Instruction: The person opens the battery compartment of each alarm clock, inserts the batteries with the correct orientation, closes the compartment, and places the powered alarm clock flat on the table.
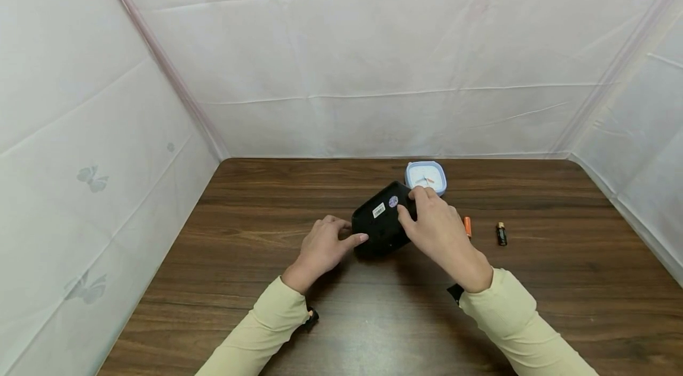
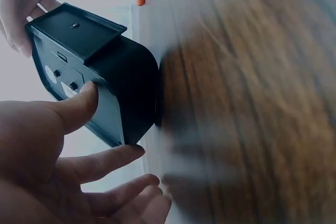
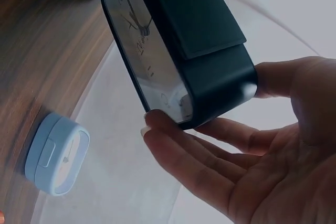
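Observation:
A black alarm clock (image 1: 380, 228) is tilted over the table between both hands, its back with two stickers toward the head camera. My left hand (image 1: 326, 247) pinches its left end, thumb on the back; the left wrist view shows small knobs (image 2: 73, 85) there. The right hand (image 1: 439, 228) grips the opposite end, with fingertips at the front rim in the right wrist view. That view also shows the white dial (image 3: 152, 51) and the screwed-on panel (image 3: 197, 11) along one side of the case.
Behind the right hand stands a small light-blue clock (image 1: 425, 177) with a white dial. An orange battery (image 1: 467, 226) and a black battery (image 1: 501, 235) are on the wooden table (image 1: 256, 198), to the right. White sheeting (image 1: 341, 56) encloses the back and sides.

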### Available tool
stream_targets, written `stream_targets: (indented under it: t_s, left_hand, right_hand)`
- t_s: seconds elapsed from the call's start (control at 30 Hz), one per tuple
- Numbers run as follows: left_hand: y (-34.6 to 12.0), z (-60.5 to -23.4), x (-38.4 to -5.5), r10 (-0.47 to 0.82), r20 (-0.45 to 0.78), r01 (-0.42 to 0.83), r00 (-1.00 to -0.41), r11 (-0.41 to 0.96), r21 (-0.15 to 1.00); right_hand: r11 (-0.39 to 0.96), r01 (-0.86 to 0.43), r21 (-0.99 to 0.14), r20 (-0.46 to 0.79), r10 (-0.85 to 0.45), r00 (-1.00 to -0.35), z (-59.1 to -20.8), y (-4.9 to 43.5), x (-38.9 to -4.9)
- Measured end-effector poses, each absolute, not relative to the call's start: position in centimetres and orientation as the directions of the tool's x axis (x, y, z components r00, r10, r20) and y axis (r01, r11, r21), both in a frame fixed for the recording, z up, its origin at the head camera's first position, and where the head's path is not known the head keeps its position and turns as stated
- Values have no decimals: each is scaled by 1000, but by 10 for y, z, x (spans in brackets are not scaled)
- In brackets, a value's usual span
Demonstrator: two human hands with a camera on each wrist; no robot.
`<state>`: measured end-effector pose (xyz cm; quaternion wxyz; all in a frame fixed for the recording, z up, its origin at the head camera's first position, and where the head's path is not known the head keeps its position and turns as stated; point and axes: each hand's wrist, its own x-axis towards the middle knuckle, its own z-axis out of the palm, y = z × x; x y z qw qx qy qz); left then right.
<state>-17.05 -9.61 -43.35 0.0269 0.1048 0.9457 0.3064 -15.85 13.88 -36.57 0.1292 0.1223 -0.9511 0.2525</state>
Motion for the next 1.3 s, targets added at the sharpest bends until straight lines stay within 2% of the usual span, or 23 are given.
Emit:
stream_targets:
  t_s: [0.2, 0.47, 0.8, 1.0, 1.3]
  left_hand:
    - [-95, -433, -168, 224, 60, 220, -973, 807, 548]
    - [-92, -433, -168, 228, 65, 226, -972, 813, 537]
    - [-92, -432, -170, 215, 36, 201, -976, 824, 530]
    - [-94, -433, -172, 209, 21, 187, -978, 818, 543]
    - [-95, -432, -171, 208, 26, 189, -978, 819, 542]
  right_hand:
    - [854, -342, -392, 374, -192, -907, -368, 142, -159]
    - [864, -330, -380, 368, -186, -911, -369, 144, -161]
    - [913, -229, -336, 231, -156, -960, -370, 150, -163]
    - [925, -223, -307, 152, -184, -971, -371, 154, -165]
    - [929, -224, -295, 97, -204, -974, -375, 157, -170]
